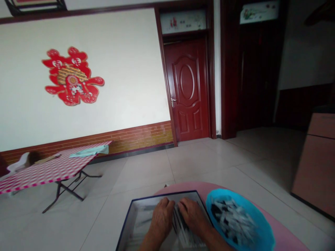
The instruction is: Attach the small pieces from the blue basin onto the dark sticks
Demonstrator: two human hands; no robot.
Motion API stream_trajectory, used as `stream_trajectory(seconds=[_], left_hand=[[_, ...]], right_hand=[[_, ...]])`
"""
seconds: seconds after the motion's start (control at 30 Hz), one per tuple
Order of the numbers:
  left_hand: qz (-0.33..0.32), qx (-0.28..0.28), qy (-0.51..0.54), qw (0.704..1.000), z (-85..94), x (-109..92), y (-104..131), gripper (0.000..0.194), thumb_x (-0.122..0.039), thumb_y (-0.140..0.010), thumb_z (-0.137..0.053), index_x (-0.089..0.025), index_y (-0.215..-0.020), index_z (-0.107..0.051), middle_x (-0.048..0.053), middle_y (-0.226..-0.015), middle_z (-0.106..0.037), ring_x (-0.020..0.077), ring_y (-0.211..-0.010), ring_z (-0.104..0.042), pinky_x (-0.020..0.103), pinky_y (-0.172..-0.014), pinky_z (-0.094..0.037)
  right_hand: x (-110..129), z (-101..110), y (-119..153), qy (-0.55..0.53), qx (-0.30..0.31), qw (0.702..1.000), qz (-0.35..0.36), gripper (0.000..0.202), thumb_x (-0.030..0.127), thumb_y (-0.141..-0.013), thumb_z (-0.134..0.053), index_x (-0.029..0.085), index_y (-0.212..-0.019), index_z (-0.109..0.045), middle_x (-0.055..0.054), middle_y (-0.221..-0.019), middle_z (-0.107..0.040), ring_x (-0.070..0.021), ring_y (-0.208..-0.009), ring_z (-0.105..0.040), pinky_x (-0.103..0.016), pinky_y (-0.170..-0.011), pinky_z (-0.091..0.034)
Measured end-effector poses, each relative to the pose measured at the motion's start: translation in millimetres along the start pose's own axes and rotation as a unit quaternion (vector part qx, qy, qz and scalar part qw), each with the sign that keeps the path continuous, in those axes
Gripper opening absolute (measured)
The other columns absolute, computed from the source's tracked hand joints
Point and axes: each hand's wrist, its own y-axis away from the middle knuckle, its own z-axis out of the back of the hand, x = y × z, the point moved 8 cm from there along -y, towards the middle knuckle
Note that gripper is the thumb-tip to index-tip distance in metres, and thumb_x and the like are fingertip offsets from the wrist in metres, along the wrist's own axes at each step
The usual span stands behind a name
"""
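Both my hands are inside a shallow, pale box (163, 196) with a dark blue rim. My left hand (162, 214) is closed, its fingers curled at the upper end of a bundle of thin, pen-like sticks (179, 226). Close beside it, my right hand (192, 214) curls its fingers over the same bundle from the other side. The sticks look pale and dark and point toward me; blur hides their exact kind. More thin sticks lie in the left part of the box. My fingertips are partly hidden.
Right of the box, a blue basin (265, 223) holds many small white and black pieces. Both stand on a pink round table (188, 187). A folding table with a checked cloth (57, 167) stands at left, and a brownish cabinet (316, 167) at right. Behind is a red door (190, 87).
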Motion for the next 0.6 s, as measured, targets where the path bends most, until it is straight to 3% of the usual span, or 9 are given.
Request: stream_trajectory(seconds=[0.13,0.27,0.43,0.6], left_hand=[[-0.01,-0.035,0.015,0.999,11.8,-5,1,0.019,-0.017,-0.088,-0.039,-0.023,-0.088,-0.056,0.003,-0.083,-0.057,0.0176,-0.078,-0.052,0.027,-0.07,-0.038],[-0.022,-0.051,0.016,0.998,17.9,-11,-1,0.02,-0.018,-0.089,-0.038,-0.023,-0.1,-0.054,0.004,-0.082,-0.06,0.0186,-0.077,-0.053,0.029,-0.069,-0.04],[-0.005,-0.061,-0.012,0.998,17.1,-19,-1,0.016,-0.017,-0.088,-0.042,-0.024,-0.087,-0.056,0.003,-0.081,-0.058,0.0187,-0.077,-0.052,0.029,-0.068,-0.039],[-0.007,-0.045,-0.007,0.999,5.9,-21,5,0.013,-0.016,-0.085,-0.046,-0.023,-0.09,-0.055,0.003,-0.082,-0.058,0.019,-0.077,-0.053,0.027,-0.066,-0.04]], right_hand=[[0,4,-2,-0.037,-0.013,0.999,-0.013,0.03,0.028,-0.089,-0.031,0.02,-0.07,-0.054,-0.002,-0.071,-0.062,-0.0151,-0.069,-0.056,-0.026,-0.064,-0.036],[-3,6,-3,-0.085,-0.014,0.995,-0.043,0.032,0.03,-0.088,-0.03,0.021,-0.064,-0.049,0.0,-0.061,-0.059,-0.0142,-0.06,-0.054,-0.025,-0.057,-0.035],[-9,4,-4,-0.097,-0.006,0.992,-0.076,0.035,0.03,-0.087,-0.027,0.022,-0.058,-0.045,0.001,-0.054,-0.055,-0.0143,-0.056,-0.053,-0.025,-0.055,-0.035],[-12,-4,-4,-0.035,0.008,0.998,-0.059,0.035,0.026,-0.089,-0.024,0.022,-0.062,-0.047,-0.002,-0.06,-0.058,-0.0152,-0.061,-0.055,-0.026,-0.061,-0.038]])
